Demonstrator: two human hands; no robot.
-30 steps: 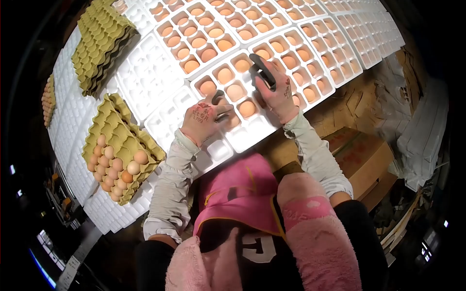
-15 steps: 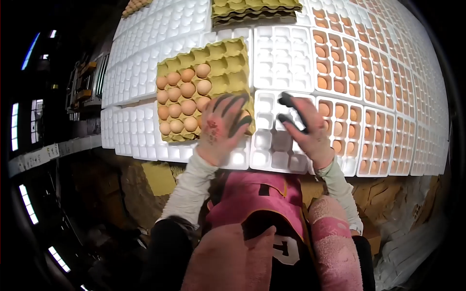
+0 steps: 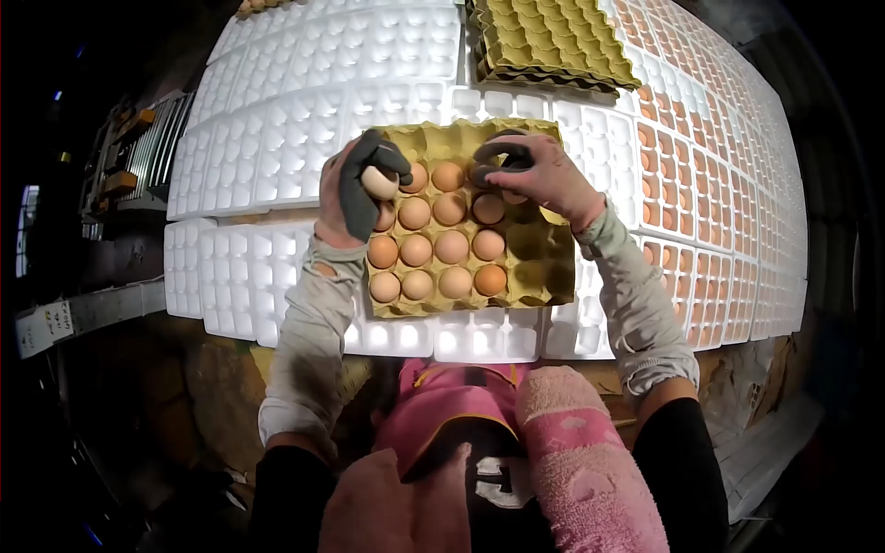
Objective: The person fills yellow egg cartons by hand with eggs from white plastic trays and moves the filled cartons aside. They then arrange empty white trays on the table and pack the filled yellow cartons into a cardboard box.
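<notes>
A yellow-green egg carton (image 3: 539, 267) lies on the white trays, with rows of brown eggs (image 3: 452, 246) in its left and middle cups. At the carton's upper left edge, my left hand (image 3: 355, 189), in a grey-coated glove, has its fingers wrapped round a pale egg (image 3: 380, 182). My right hand (image 3: 539, 175) is over the carton's upper right part, its dark-coated fingertips curled together above the top row of eggs. What those fingertips hold, if anything, is hidden.
White moulded trays (image 3: 267, 272) cover the table to the left and under the carton. Trays filled with brown eggs (image 3: 705, 276) stand on the right. A stack of yellow-green cartons (image 3: 553, 46) is at the back. A metal rack (image 3: 157, 166) stands beyond the left side.
The view has shifted. My left hand has moved to the carton's upper left and now holds an egg. My right hand has gone from the white tray to the carton's upper right.
</notes>
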